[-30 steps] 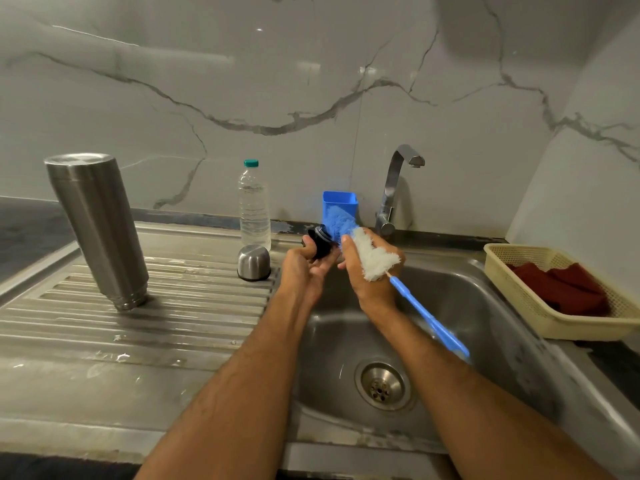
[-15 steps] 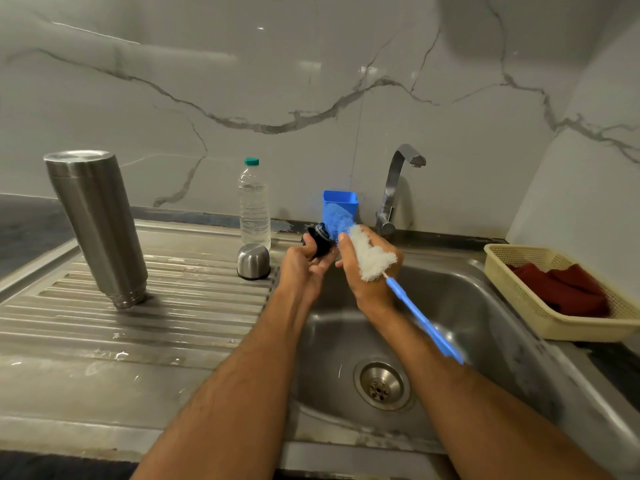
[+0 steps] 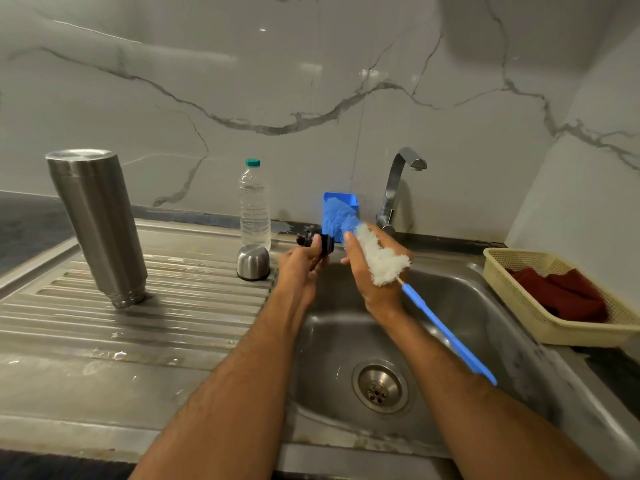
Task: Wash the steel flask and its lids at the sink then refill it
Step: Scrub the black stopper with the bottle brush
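Scrubbing a small black inner lid (image 3: 320, 242) above the sink (image 3: 460, 306), a person pinches it in the left hand (image 3: 301, 261) while the right hand (image 3: 372, 275) clasps a blue-and-white bottle brush (image 3: 377, 258). The steel flask (image 3: 98, 226) stands inverted on the drainboard (image 3: 138, 327) beside its steel cap (image 3: 253, 262). The wet lid could slip into the basin.

clear water bottle (image 3: 255, 206) with a teal cap standing at the back of my draining board, blue plastic holder (image 3: 341, 199) against the marble wall, cream basket (image 3: 561, 299) off to my right with a dark red cloth (image 3: 557, 292) bunched inside
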